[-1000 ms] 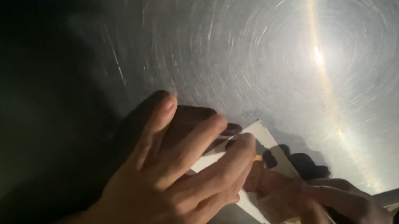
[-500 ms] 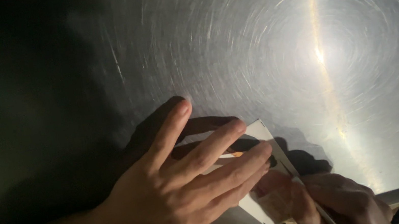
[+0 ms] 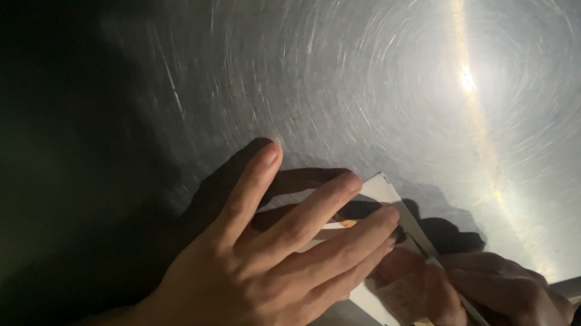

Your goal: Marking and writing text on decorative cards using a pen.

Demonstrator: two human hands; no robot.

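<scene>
White card with an angled corner (image 3: 384,192) lies on the brushed steel tabletop (image 3: 382,61) — our left hand (image 3: 275,270) presses it, fingers spread; our right hand (image 3: 486,287) pinches a thin tool (image 3: 466,304). Slick metal could let it skid.

Shiny grey counter, white card

Your counter (image 3: 382,61) is silver-grey with round swirl marks; your card (image 3: 382,190) is white with a little orange.

The left hand (image 3: 276,277) hides most of the white card (image 3: 382,192), while the right hand (image 3: 487,294), at five o'clock, is blurred and cut off by the bottom edge.
</scene>
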